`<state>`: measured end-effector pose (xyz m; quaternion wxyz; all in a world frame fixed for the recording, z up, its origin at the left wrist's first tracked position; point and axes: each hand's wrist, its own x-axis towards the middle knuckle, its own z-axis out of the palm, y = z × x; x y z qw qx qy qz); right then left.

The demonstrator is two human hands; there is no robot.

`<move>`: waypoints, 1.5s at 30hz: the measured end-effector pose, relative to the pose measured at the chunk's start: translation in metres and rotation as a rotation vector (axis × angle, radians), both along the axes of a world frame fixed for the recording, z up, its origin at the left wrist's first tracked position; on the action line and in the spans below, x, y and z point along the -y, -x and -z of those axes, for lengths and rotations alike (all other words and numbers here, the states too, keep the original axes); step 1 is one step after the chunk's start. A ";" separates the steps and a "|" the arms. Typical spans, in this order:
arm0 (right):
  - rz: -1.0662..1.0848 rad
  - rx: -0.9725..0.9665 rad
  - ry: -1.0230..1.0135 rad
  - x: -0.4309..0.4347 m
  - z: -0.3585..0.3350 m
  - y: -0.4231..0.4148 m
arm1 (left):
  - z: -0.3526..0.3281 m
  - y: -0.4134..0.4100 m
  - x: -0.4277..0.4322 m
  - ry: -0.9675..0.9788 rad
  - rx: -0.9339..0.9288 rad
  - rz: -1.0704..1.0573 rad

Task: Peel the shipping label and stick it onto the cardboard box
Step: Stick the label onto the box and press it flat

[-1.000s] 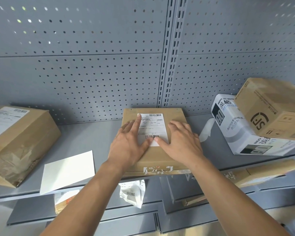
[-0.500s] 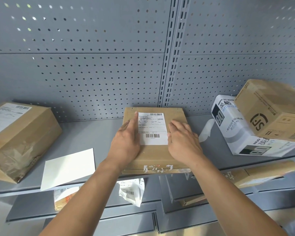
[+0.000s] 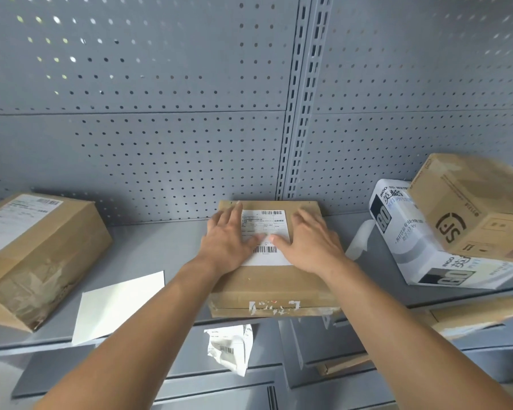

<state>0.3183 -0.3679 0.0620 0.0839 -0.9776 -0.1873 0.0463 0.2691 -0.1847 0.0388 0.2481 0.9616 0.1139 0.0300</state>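
Both hands lie flat and spread on top of the cardboard box. The left hand covers the label's left edge, fingers fanned toward the back wall; the right hand presses along its right edge, with the thumbs nearly meeting over the middle. Neither hand pinches anything. The shipping label sits on the box's top face, toward the rear, and looks stuck down and roughly square to the edges.

The box rests on the grey shelf, its front edge at the lip. A blank white backing sheet lies to the left, overhanging the front edge, with a larger labelled box beyond it.

I judge the sticking nearly finished. The risks now are a trapped bubble or crease if the palms slide unevenly, a corner left unpressed that lifts later, and the box nudged off the lip by a hard push.
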 end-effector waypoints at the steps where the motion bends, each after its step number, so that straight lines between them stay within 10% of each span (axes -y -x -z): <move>1: 0.005 0.000 -0.001 -0.001 0.003 0.000 | 0.001 -0.001 0.001 -0.003 -0.018 -0.010; 32: 0.027 0.116 -0.114 0.005 0.022 -0.002 | 0.010 0.006 -0.005 0.197 0.148 -0.052; 45: 0.024 0.138 -0.053 0.001 0.023 -0.002 | 0.004 0.007 0.005 -0.002 0.070 -0.072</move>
